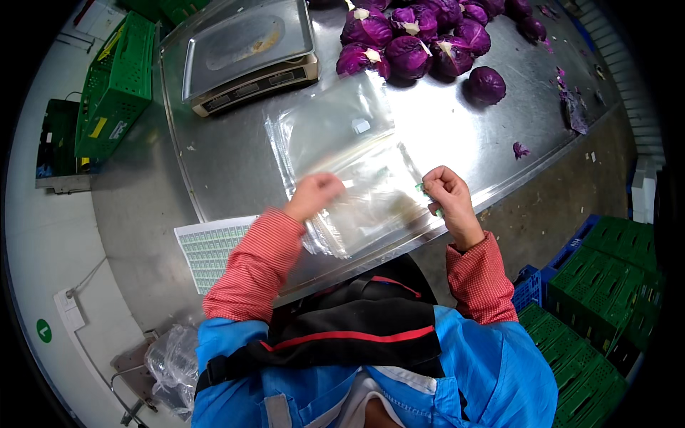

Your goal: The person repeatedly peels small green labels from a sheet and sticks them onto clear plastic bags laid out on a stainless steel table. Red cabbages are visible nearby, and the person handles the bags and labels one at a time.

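Observation:
My left hand (316,193) is over the pile of clear plastic bags (369,182), blurred by motion, with its fingers curled. Whether anything sits between its fingertips is not clear. At the right side of the bags, my right hand (452,200) pinches a small strip of green-printed stickers (438,211), partly hidden by the fingers. A sheet of similar small green stickers (214,251) lies on the steel table (230,182) beside my left forearm. One whitish label (361,126) shows on the upper bags.
A scale with a metal pan (251,43) stands at the back left. Several red cabbages (411,57) sit behind the bags; leaf scraps (573,109) lie at right. Green crates stand left (115,85) and are stacked lower right (599,283). Crumpled plastic (174,364) is at lower left.

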`<move>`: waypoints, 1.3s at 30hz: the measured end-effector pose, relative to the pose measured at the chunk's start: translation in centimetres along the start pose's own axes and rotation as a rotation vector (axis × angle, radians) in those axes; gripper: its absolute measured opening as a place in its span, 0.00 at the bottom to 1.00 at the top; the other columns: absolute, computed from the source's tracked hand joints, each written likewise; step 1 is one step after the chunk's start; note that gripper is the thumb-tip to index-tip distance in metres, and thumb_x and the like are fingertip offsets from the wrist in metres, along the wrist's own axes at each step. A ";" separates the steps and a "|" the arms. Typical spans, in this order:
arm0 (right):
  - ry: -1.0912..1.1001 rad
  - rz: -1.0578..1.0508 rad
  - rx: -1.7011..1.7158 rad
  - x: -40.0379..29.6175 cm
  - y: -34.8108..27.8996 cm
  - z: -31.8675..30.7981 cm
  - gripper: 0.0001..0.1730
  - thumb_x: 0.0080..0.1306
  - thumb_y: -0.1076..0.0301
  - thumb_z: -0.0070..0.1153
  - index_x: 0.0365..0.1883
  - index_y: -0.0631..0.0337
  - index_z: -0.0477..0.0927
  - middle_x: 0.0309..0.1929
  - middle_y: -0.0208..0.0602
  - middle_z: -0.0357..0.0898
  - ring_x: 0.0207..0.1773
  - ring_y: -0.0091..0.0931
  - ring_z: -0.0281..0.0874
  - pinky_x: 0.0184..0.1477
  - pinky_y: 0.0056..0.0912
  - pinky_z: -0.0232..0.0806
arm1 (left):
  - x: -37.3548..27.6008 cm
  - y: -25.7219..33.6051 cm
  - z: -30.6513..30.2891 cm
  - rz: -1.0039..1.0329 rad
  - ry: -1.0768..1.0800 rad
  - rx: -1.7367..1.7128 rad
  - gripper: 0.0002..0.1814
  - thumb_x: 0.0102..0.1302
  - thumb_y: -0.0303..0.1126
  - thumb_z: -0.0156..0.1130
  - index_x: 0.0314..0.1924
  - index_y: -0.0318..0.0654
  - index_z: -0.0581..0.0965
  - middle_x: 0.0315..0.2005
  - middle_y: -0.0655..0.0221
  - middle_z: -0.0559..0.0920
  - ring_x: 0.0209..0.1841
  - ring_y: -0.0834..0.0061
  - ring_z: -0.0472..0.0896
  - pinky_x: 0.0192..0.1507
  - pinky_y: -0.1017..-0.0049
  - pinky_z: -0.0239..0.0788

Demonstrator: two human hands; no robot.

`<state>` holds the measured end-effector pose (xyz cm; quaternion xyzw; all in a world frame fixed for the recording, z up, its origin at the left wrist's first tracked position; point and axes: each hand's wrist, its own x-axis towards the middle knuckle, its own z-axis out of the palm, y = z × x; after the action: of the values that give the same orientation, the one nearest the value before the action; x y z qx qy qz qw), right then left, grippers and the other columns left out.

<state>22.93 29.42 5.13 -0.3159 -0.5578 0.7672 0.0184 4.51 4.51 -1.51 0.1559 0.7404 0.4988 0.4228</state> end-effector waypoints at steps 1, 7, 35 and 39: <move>-0.010 -0.001 -0.010 0.0 0.3 -0.1 0.05 0.69 0.69 0.59 0.39 0.60 0.78 0.29 0.22 0.76 0.28 0.13 0.70 0.31 0.15 0.62 | -0.5 3.4 -1.6 -0.031 0.119 -0.106 0.11 0.67 0.37 0.62 0.40 0.37 0.84 0.31 0.73 0.83 0.33 0.77 0.79 0.38 0.74 0.71; 0.076 -0.250 -0.500 3.9 5.0 1.5 0.06 0.67 0.70 0.58 0.38 0.63 0.78 0.30 0.23 0.77 0.31 0.16 0.71 0.35 0.22 0.67 | -0.6 0.9 -6.2 0.140 0.922 -0.604 0.08 0.72 0.34 0.57 0.42 0.37 0.78 0.32 0.73 0.79 0.31 0.82 0.74 0.35 0.79 0.67; -0.169 -0.241 -0.737 5.5 2.4 2.5 0.17 0.68 0.72 0.54 0.56 0.59 0.73 0.40 0.42 0.78 0.43 0.33 0.80 0.48 0.35 0.73 | -2.1 0.3 -0.6 0.198 0.921 -0.585 0.05 0.75 0.33 0.56 0.42 0.41 0.74 0.35 0.74 0.76 0.35 0.82 0.73 0.40 0.79 0.68; -0.103 -0.436 -1.217 8.1 4.4 4.6 0.18 0.69 0.67 0.55 0.56 0.61 0.74 0.41 0.49 0.80 0.41 0.43 0.80 0.47 0.40 0.73 | -3.9 -2.8 4.2 0.598 0.244 0.601 0.09 0.61 0.30 0.68 0.38 0.39 0.76 0.35 0.64 0.75 0.39 0.63 0.76 0.42 0.65 0.70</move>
<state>15.54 26.96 -1.63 -0.1121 -0.9445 0.3069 -0.0352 10.64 3.23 -2.72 0.4194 0.8193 0.3764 0.1054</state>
